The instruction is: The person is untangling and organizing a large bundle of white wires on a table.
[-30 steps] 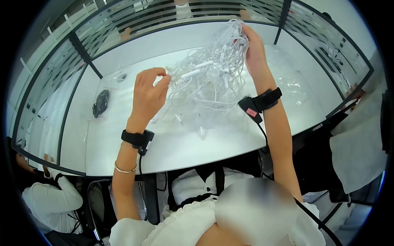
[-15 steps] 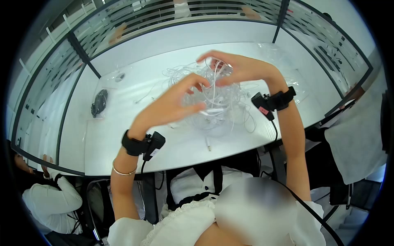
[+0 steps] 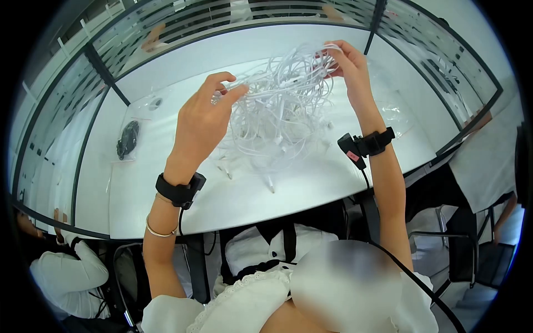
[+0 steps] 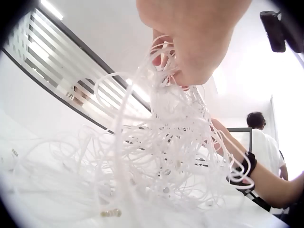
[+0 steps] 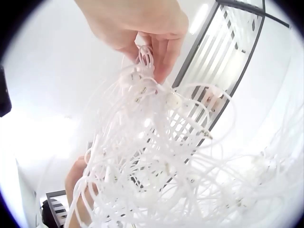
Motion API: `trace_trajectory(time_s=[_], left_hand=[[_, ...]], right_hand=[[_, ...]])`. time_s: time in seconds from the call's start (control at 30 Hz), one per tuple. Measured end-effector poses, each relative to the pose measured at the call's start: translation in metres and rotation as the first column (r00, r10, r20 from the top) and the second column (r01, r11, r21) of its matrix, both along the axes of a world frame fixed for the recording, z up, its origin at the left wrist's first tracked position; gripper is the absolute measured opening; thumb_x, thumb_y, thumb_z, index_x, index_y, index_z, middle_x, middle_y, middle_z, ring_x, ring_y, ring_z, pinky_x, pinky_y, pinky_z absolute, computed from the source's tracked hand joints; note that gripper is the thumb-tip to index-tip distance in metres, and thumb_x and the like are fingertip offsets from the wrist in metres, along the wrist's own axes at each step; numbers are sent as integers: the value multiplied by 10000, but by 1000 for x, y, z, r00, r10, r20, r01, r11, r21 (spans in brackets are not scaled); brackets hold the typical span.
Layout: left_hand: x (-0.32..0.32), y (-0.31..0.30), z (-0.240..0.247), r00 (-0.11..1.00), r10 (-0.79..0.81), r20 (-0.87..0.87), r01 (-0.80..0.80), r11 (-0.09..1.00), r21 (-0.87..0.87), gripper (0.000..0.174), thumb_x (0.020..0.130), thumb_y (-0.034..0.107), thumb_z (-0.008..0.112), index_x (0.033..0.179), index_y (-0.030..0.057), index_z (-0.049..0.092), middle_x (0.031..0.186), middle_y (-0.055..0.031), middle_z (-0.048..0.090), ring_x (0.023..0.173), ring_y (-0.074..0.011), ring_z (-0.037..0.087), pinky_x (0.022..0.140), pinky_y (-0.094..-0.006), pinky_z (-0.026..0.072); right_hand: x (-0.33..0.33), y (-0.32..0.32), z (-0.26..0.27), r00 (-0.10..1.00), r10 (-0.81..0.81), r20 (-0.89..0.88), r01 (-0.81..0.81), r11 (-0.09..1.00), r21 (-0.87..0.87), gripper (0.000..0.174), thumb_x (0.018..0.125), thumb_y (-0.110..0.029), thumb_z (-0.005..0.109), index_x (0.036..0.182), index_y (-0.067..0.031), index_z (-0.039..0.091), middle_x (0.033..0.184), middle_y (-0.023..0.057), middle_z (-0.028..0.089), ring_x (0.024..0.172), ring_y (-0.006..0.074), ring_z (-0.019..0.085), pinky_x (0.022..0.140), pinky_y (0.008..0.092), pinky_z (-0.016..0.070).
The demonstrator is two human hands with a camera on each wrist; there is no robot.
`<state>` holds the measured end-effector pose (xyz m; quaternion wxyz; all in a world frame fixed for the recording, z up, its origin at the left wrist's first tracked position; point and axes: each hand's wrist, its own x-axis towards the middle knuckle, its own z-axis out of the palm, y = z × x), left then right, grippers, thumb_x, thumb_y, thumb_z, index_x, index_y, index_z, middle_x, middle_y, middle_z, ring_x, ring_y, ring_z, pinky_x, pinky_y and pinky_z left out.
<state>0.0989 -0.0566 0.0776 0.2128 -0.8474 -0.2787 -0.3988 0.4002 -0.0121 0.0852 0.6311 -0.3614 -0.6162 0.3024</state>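
Note:
A big tangle of thin white cables point(image 3: 277, 105) hangs between both hands over the white desk, its lower loops trailing down near the surface. My left hand point(image 3: 205, 114) pinches strands at the tangle's left side. At its upper right, my right hand point(image 3: 351, 64) grips a bundle of loops between thumb and fingers. In the left wrist view the cables point(image 4: 161, 128) fan out below the pinching fingers. From the right wrist view, small metal plug ends show among the white cables point(image 5: 156, 123). Loose plug ends dangle under the tangle toward the desk's front.
A dark coiled cable in a clear bag point(image 3: 129, 139) lies on the left of the desk point(image 3: 150, 194). Clear plastic bags point(image 3: 391, 114) lie at the right. Low partitions with striped glass point(image 3: 266, 14) enclose the desk. Another person point(image 3: 66, 275) sits at the lower left.
The hands were apart holding the tangle, came together low over the desk, and are now spread and raised again. The tangle is lifted and stretched between them.

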Motion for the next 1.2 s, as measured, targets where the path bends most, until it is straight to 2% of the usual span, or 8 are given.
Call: trace_trajectory(time_s=[0.23, 0.4, 0.53, 0.6, 0.67, 0.8, 1.0, 1.2], left_hand=[[-17, -17, -23, 986, -16, -167, -26, 969, -244, 246, 795, 60, 677, 1031, 128, 680, 1164, -45, 559, 972, -209, 604, 1019, -483, 363], [-49, -18, -35, 973, 27, -231, -171, 759, -628, 109, 851, 143, 656, 955, 110, 659, 1086, -30, 543, 966, -205, 591, 1171, -535, 135], [-30, -19, -24, 998, 33, -52, -53, 887, -460, 79, 855, 65, 624, 934, 78, 620, 1103, -59, 535, 989, -242, 578, 1130, -543, 229], [-7, -22, -12, 996, -53, -72, 29, 952, -305, 138, 798, -6, 629, 911, 66, 597, 1102, -73, 534, 1049, -280, 539, 1066, -510, 304], [8, -20, -9, 970, -151, -188, 106, 968, -229, 187, 756, -31, 653, 903, 69, 592, 1091, -72, 541, 1051, -297, 523, 1006, -486, 353], [25, -24, -21, 992, -107, -65, 45, 787, -615, 347, 733, 24, 700, 1049, 52, 558, 1083, -80, 568, 1020, -273, 534, 881, -394, 418], [-1, -14, -36, 973, -57, -223, -51, 892, -450, 418, 714, 98, 749, 1084, 76, 557, 1039, -61, 579, 935, -234, 561, 799, -363, 426], [-34, 1, 2, 998, -42, 36, 53, 909, -413, 251, 727, -1, 659, 959, 55, 580, 914, -63, 569, 861, -221, 566, 758, -320, 437]], right_hand=[[10, -16, -21, 976, 213, -45, -214, 977, -14, 188, 915, -156, 550, 1048, -44, 621, 1023, 83, 672, 923, 136, 649, 792, 268, 521], [38, -51, -31, 554, 540, 634, -354, 842, -408, 242, 907, -189, 624, 1110, -59, 651, 1161, 64, 657, 1064, 187, 609, 952, 328, 461], [53, -51, -4, 645, 537, 544, -393, 843, -367, 274, 936, -174, 593, 1164, -29, 637, 1118, 88, 674, 1044, 184, 617, 942, 328, 472], [40, -52, 16, 851, 112, 513, -75, 993, -94, 151, 917, -73, 553, 1007, -30, 667, 925, 49, 691, 810, 141, 625, 808, 281, 496], [6, -59, 36, 656, -460, 599, 316, 888, 335, 123, 894, -58, 562, 946, -76, 672, 879, 49, 669, 730, 162, 607, 742, 265, 486], [-67, -64, 16, 658, -158, 736, -212, 899, 383, 207, 805, -141, 667, 1008, -101, 653, 868, 70, 674, 735, 256, 623, 693, 343, 510], [-69, -35, -16, 271, 125, 954, -143, 986, -89, 364, 774, -277, 739, 1094, -124, 657, 950, 109, 691, 899, 286, 664, 766, 388, 524], [-17, -9, 32, 855, 182, 485, -118, 980, -160, 237, 922, -228, 612, 1052, -31, 641, 868, 68, 679, 691, 135, 676, 596, 234, 485]])
